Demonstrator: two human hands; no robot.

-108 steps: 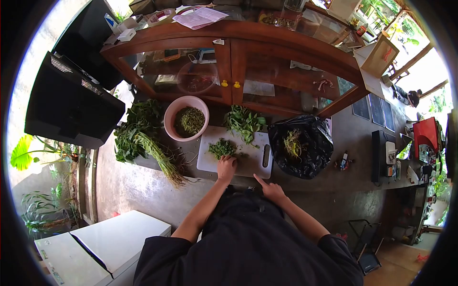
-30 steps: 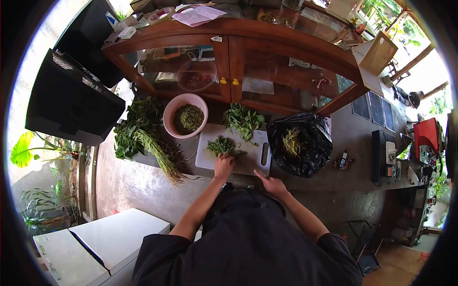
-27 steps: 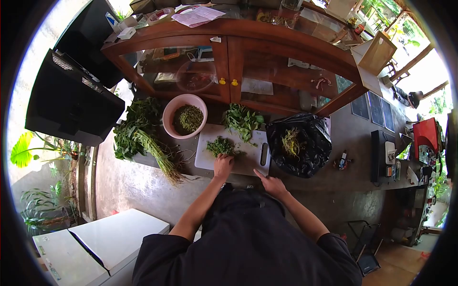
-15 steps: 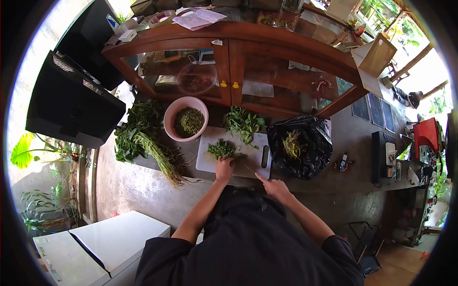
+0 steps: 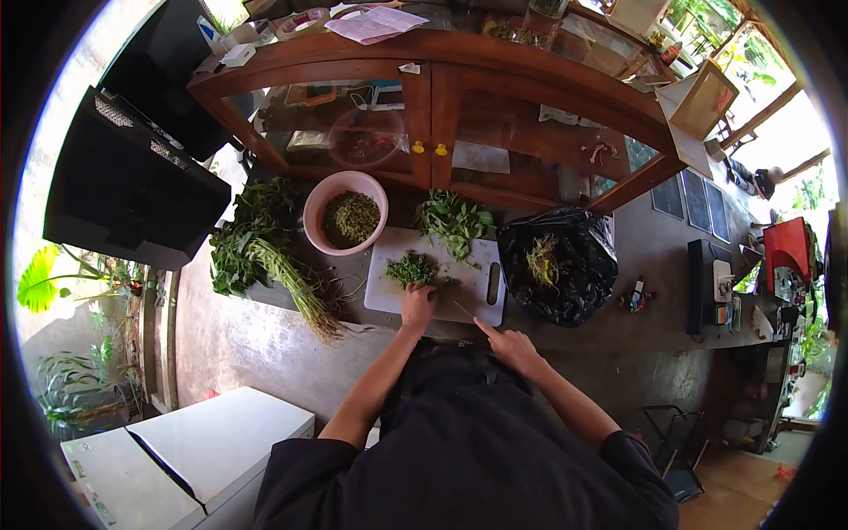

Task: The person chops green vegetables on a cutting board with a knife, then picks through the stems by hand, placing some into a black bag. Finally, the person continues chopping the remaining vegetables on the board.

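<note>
On a white cutting board (image 5: 386, 295) lies a small pile of chopped greens (image 5: 411, 268). My left hand (image 5: 419, 306) presses down at the near edge of that pile, its fingers bent together over some stems. My right hand (image 5: 512, 345) is closed round the handle of a knife (image 5: 463, 309), the index finger stretched along it, and the thin blade points up and left toward the greens. Leafy sprigs (image 5: 452, 225) rest at the board's far edge. A pink bowl (image 5: 313, 196) holding more chopped greens stands just beyond the board's left corner.
To the left, a bundle of rooted leafy stalks (image 5: 287, 278) hangs over the counter edge. A black plastic bag (image 5: 574, 296) with plant scraps (image 5: 543, 262) sits right of the board. Behind stands a wooden glass-door cabinet (image 5: 433, 106). A white fridge (image 5: 221, 450) is at lower left.
The knife blade has lifted slightly and shows more clearly, turned up and left. My left hand stays on the greens. The whole view has shifted a little.
</note>
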